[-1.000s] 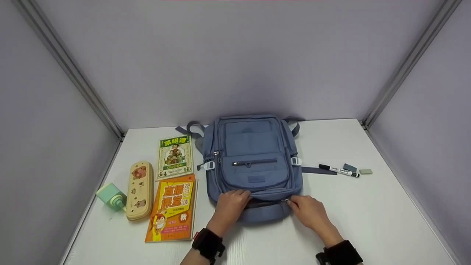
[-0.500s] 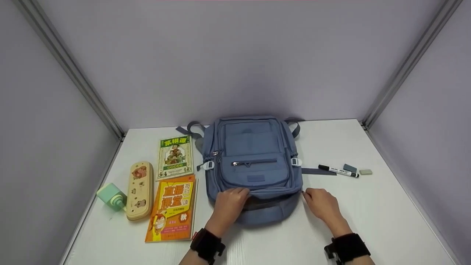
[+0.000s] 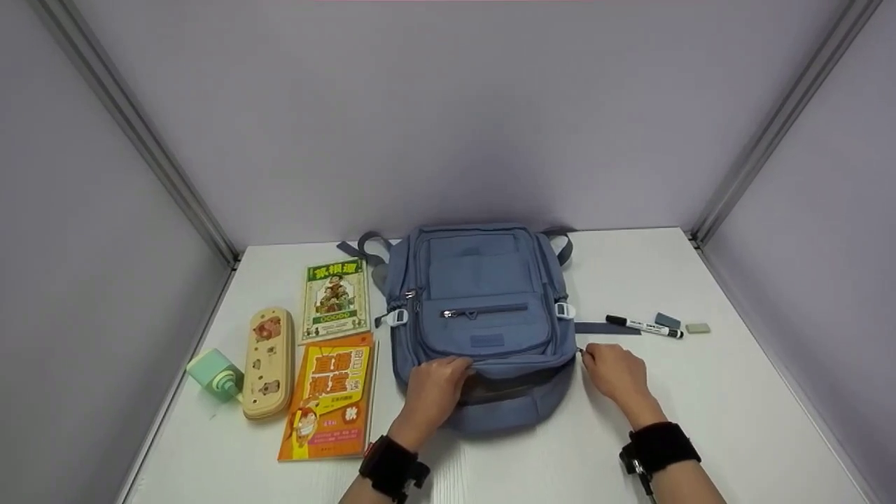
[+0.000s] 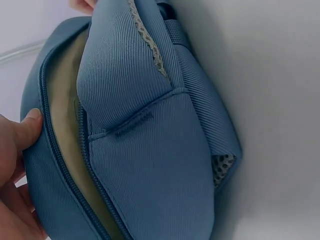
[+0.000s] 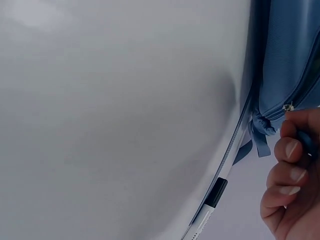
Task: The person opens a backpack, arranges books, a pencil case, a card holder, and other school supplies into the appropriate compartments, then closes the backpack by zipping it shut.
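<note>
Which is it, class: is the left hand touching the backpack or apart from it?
Touching: the left wrist view shows the left hand with its thumb against the backpack, no gap between.

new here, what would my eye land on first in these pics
Probably the blue backpack, central on the white table, its near end open. The left grip holds the opening's edge; the right grip pinches the zipper pull at the backpack's right. The orange book left of the backpack stands out.

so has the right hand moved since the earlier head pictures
Yes. Judged against the marker on the table, the right hand has moved rightward and farther from the person, along the backpack, closer to the marker.
</note>
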The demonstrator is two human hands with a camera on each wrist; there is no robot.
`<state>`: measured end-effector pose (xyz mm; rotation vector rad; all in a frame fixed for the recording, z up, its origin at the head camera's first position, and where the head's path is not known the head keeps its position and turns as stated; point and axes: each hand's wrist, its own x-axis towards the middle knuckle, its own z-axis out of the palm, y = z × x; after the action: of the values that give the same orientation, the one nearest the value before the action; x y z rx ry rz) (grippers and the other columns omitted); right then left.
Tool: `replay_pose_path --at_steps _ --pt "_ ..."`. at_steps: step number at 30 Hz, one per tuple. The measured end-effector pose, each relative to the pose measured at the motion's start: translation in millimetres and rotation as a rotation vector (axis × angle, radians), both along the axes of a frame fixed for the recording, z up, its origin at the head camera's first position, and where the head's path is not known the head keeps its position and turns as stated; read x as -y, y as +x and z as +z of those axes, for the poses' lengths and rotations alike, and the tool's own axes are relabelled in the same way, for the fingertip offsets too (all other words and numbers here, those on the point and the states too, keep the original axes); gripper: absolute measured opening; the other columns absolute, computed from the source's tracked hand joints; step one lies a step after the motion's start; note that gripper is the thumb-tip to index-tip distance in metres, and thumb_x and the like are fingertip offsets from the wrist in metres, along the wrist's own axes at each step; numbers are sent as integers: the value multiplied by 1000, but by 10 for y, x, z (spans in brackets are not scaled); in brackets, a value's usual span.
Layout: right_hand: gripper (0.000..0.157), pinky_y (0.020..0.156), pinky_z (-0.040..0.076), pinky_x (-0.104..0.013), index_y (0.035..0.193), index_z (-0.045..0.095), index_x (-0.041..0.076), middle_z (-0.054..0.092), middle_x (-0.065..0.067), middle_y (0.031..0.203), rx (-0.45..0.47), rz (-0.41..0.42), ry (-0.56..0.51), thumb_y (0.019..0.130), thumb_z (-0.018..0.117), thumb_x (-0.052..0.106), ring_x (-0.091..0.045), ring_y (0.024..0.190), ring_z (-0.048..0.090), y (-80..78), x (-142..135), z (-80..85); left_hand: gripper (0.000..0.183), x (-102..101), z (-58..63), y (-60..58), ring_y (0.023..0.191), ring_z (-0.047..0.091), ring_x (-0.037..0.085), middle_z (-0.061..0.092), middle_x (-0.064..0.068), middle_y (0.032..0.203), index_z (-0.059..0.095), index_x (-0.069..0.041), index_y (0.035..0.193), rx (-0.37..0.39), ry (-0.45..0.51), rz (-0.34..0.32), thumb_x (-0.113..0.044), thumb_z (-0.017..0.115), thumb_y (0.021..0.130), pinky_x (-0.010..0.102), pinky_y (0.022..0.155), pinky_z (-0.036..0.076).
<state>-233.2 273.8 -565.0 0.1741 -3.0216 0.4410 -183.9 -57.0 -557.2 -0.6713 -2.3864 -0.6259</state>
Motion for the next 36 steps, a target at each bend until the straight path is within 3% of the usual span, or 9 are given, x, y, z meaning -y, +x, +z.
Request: replay_pose_path --at_steps 7,14,27,36 --pt "25 50 44 -53 71 61 11 65 -15 74 -26 -3 4 95 56 19 -40 63 62 -199 25 -49 8 68 79 -1 68 68 14 72 -3 80 72 -13 89 121 53 -27 -21 71 90 32 56 52" --pt "24 55 47 -57 79 66 9 68 -20 86 3 -20 17 96 54 21 -44 73 64 -398 50 -97 7 105 120 12 71 69 13 72 -4 83 73 -14 90 179 43 -38 -21 72 90 32 60 53" --pt "22 50 44 -53 78 62 7 67 -18 80 31 -4 46 97 54 16 -41 65 62 -691 73 -78 7 131 171 9 73 69 12 73 -5 84 74 -16 91 181 29 -45 -23 71 91 31 60 53" --pt "16 56 47 -59 89 65 5 68 -23 90 49 -33 47 94 50 7 -48 74 63 -887 76 -76 8 134 164 19 74 69 12 73 -5 86 75 -16 91 172 32 -63 -23 71 91 31 61 53"
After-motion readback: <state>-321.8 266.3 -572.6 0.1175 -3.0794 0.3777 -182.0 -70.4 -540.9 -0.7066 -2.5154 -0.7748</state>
